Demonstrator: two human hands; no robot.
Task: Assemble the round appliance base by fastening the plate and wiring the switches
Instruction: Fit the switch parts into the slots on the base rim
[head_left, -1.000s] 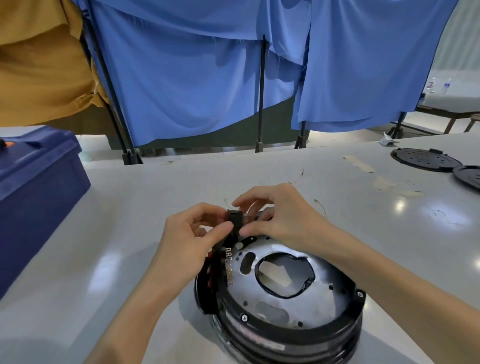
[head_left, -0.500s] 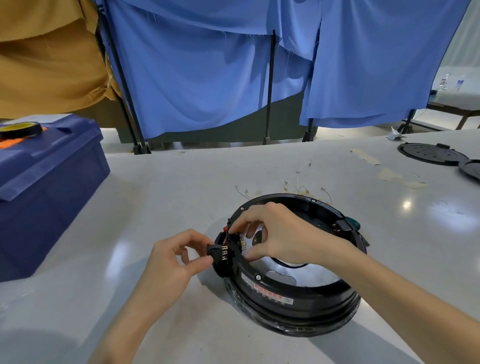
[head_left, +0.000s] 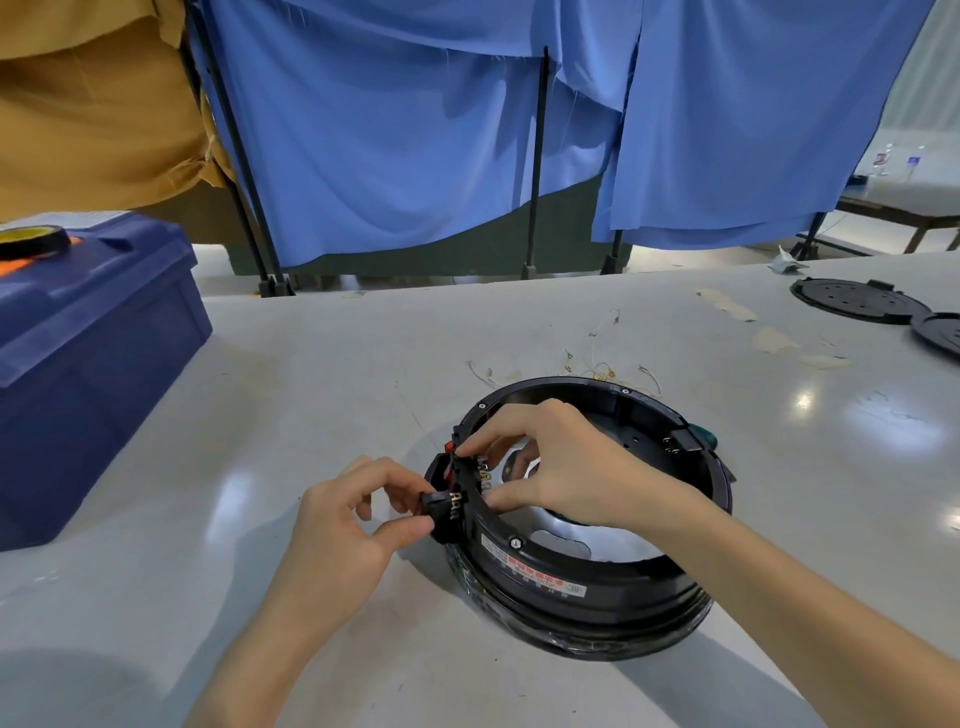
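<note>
**Gently does it: a switch goes into the rim**

At the far left a blue box (head_left: 88, 364) stands on the table (head_left: 311, 364) with a tape roll (head_left: 31, 241) on its lid, well apart from the work. The left hand (head_left: 343, 525) pinches a black switch (head_left: 448, 506) between thumb and forefinger, its other fingers loosely curled. The switch sits at the left edge of the round base (head_left: 597, 608), touching the rim. Its metal prongs show on top, and its long axis seems to run across the rim wall, outer end toward the left hand.

The right hand (head_left: 561, 462) reaches over the rim, thumb and fingertips narrowly pinched on the switch row from inside. To do this well, I judge the block should go in square to its slot, with the right hand bracing the rim so it doesn't flex and the prongs kept unbent.

The base lies near the middle of the table, open side up. It is round, so it has no long axis. The metal plate (head_left: 597, 540) lies inside it. Wire scraps (head_left: 602, 369) lie just behind, and black discs (head_left: 857, 301) sit far right.
</note>
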